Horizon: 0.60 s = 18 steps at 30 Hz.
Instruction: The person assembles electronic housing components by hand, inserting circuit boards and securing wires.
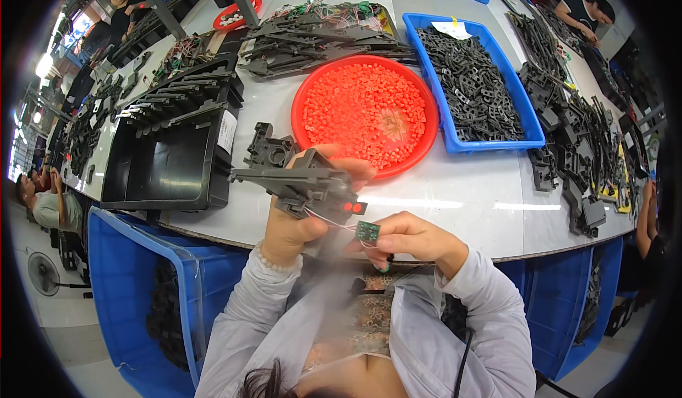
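Here, green board (pixel 366 232) in right fingers (pixel 399 225), grey housing (pixel 307 183) within left fingers (pixel 356 168).

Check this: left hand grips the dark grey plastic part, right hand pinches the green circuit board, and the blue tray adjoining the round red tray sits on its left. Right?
One error: the blue tray is on the right of the round red tray, per the head view. Left hand, dark grey plastic part, right hand and green circuit board are as stated.

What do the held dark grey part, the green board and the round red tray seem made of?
Dark grey part: likely matte plastic, evenly coloured, intricately shaped.
Green board: probably circuit-board laminate, flat, dotted with pale details.
Round red tray: apparently plastic, smooth, uniformly red rim.
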Each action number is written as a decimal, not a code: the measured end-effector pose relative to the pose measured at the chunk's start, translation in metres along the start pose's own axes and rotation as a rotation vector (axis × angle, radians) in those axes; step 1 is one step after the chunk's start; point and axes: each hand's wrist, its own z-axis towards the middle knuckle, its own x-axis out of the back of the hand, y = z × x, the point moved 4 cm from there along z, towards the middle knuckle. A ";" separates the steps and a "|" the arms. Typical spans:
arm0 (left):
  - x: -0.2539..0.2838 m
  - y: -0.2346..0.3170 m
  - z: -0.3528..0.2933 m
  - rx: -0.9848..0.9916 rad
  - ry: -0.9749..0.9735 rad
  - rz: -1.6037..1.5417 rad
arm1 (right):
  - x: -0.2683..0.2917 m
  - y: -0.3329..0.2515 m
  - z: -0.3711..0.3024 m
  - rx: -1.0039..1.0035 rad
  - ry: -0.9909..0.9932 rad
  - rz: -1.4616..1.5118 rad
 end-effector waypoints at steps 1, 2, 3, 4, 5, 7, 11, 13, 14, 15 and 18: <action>0.001 0.002 0.000 -0.071 -0.035 -0.008 | -0.001 0.000 -0.003 -0.003 -0.003 -0.004; 0.001 0.003 -0.001 -0.074 -0.034 -0.010 | 0.000 -0.004 -0.007 0.083 0.064 -0.160; 0.001 0.003 -0.001 -0.057 -0.014 -0.001 | 0.000 -0.009 -0.010 0.168 0.130 -0.317; 0.001 0.003 -0.002 -0.041 0.006 0.007 | 0.000 -0.016 -0.014 0.254 0.195 -0.474; 0.000 0.003 -0.003 -0.044 0.007 0.005 | -0.004 -0.019 -0.014 0.252 0.194 -0.476; 0.000 0.000 -0.003 -0.027 0.105 0.081 | -0.012 -0.041 -0.022 0.617 0.501 -0.996; -0.002 -0.004 -0.005 -0.037 0.120 0.065 | -0.011 -0.039 -0.026 0.486 0.529 -0.968; -0.005 -0.004 -0.005 -0.064 0.105 0.036 | -0.007 -0.036 -0.026 0.377 0.596 -0.762; -0.005 -0.005 -0.005 -0.065 0.104 0.035 | -0.008 -0.036 -0.025 0.377 0.596 -0.763; -0.003 -0.006 -0.005 -0.069 0.120 0.063 | -0.010 -0.037 -0.025 0.408 0.616 -0.784; -0.004 -0.005 -0.007 -0.068 0.185 0.060 | -0.023 -0.050 -0.020 0.537 0.666 -1.105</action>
